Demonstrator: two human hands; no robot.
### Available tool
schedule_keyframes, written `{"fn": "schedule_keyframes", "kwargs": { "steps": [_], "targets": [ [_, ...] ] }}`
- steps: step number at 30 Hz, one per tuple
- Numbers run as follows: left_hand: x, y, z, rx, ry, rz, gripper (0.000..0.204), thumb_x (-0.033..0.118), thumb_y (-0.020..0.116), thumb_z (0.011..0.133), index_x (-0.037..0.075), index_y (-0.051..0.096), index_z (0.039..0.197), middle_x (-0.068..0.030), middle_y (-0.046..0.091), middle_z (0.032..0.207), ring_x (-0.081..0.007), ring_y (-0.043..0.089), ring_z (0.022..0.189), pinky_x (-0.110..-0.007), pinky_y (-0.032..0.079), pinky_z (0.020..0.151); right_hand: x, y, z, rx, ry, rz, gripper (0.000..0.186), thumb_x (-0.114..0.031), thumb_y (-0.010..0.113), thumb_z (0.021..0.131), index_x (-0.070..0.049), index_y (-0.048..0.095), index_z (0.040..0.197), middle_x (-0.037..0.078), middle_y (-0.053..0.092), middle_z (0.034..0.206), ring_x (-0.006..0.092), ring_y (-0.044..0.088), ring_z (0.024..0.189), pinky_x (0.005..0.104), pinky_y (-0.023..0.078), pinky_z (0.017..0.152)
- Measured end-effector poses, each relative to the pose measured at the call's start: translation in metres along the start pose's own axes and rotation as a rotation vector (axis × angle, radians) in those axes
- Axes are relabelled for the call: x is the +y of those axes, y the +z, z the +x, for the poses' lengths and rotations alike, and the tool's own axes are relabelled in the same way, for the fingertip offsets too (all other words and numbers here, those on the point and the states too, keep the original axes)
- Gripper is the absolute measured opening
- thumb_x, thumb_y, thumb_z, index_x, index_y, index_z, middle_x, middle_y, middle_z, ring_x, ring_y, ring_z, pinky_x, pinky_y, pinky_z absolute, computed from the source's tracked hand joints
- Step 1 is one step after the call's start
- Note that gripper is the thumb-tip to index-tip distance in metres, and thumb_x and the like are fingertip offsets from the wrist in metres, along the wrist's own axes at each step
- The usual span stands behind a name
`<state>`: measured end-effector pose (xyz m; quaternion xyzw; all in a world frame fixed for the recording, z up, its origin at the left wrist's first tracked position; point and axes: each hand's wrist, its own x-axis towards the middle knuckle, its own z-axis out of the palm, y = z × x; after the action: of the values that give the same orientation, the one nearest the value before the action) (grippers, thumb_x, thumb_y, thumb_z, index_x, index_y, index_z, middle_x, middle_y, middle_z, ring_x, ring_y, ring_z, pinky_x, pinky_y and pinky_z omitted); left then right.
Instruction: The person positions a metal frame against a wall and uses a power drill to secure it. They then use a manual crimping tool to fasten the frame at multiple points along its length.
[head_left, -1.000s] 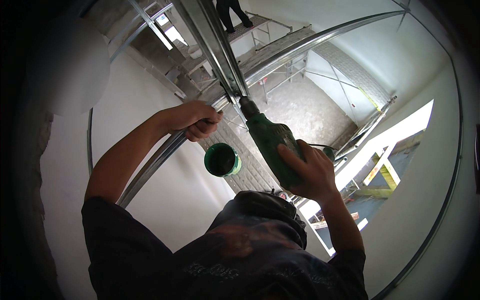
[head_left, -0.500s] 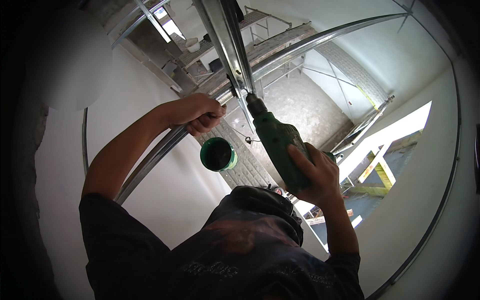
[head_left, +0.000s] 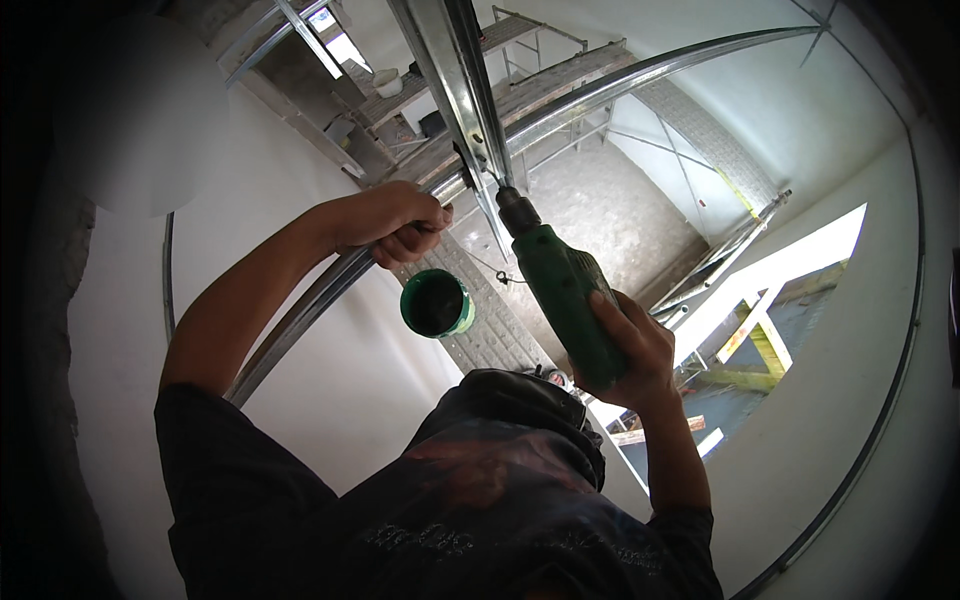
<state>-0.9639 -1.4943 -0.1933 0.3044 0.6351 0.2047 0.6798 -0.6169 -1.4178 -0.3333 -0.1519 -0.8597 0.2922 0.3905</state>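
My left hand (head_left: 405,220) is closed around the horizontal metal channel (head_left: 300,325), just left of where a second channel (head_left: 445,65) crosses it. In my right hand (head_left: 635,355) is a green power drill (head_left: 560,290), held by its body, with the dark chuck (head_left: 515,208) pointed up at that junction; whether the bit touches the metal is too small to tell. Below my left hand, a green bucket (head_left: 435,303), dark inside, stands on a perforated scaffold plank (head_left: 485,345).
Scaffold platforms (head_left: 590,60) with tubular frames and a white bucket (head_left: 387,82) are at the top. Concrete floor (head_left: 600,220) shows far below. White walls (head_left: 310,430) surround me, with a bright window opening (head_left: 760,340) at right and another walkway (head_left: 700,140) at upper right.
The drill and my right hand have shifted slightly up and right in the picture, along with the junction. The person's legs seen on the far platform earlier have gone out of sight.
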Motion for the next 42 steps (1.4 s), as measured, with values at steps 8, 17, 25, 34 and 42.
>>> {"fn": "schedule_keyframes", "kwargs": {
  "steps": [8, 17, 25, 34, 42],
  "targets": [
    [0.002, 0.004, -0.001, 0.026, 0.001, -0.016, 0.022, 0.024, 0.049, 0.1, 0.017, 0.043, 0.08, 0.0071, 0.031, 0.057, -0.0037, 0.026, 0.045, -0.023, 0.022, 0.038, -0.014, -0.018, 0.011, -0.097, 0.027, -0.039, 0.093, -0.03, 0.089, 0.054, -0.023, 0.058, 0.142, 0.022, 0.063, 0.119, 0.0373, 0.07, 0.091, 0.0446, 0.057, 0.077],
    [0.003, 0.005, -0.002, 0.025, 0.017, 0.021, 0.029, 0.025, 0.049, 0.099, 0.016, 0.042, 0.072, 0.0064, 0.03, 0.056, -0.0045, 0.026, 0.044, -0.023, 0.022, 0.039, -0.005, -0.01, 0.003, -0.049, 0.009, -0.062, 0.09, -0.031, 0.088, 0.055, -0.018, 0.059, 0.139, 0.022, 0.064, 0.118, 0.0392, 0.069, 0.095, 0.0457, 0.056, 0.08],
    [0.006, 0.004, -0.005, 0.073, 0.02, 0.07, 0.037, 0.027, 0.049, 0.098, 0.016, 0.039, 0.065, 0.006, 0.031, 0.055, -0.0049, 0.026, 0.043, -0.024, 0.023, 0.039, 0.003, -0.015, -0.014, 0.009, -0.031, 0.0, 0.083, -0.03, 0.087, 0.061, -0.013, 0.059, 0.138, 0.024, 0.067, 0.114, 0.0396, 0.07, 0.094, 0.0444, 0.058, 0.079],
    [-0.003, 0.05, -0.027, 1.026, 0.551, 1.053, 0.031, 0.023, 0.068, 0.093, 0.003, 0.055, 0.113, -0.011, 0.059, 0.092, -0.0204, 0.06, 0.082, -0.036, 0.05, 0.074, 0.009, -0.014, -0.06, 0.292, 0.135, 0.119, 0.081, -0.019, 0.083, 0.07, 0.005, 0.049, 0.14, 0.025, 0.068, 0.117, 0.0317, 0.072, 0.099, 0.0391, 0.058, 0.083],
    [-0.023, 0.184, 0.113, 0.232, 0.675, -0.287, 0.052, 0.032, 0.072, 0.093, 0.0, 0.058, 0.131, -0.0119, 0.065, 0.122, -0.0225, 0.06, 0.12, -0.035, 0.045, 0.104, 0.013, 0.043, -0.098, 0.347, 0.155, 0.002, 0.098, -0.03, 0.089, 0.071, 0.004, 0.036, 0.146, 0.025, 0.057, 0.128, 0.0355, 0.061, 0.114, 0.0452, 0.052, 0.092]
  ]
}}
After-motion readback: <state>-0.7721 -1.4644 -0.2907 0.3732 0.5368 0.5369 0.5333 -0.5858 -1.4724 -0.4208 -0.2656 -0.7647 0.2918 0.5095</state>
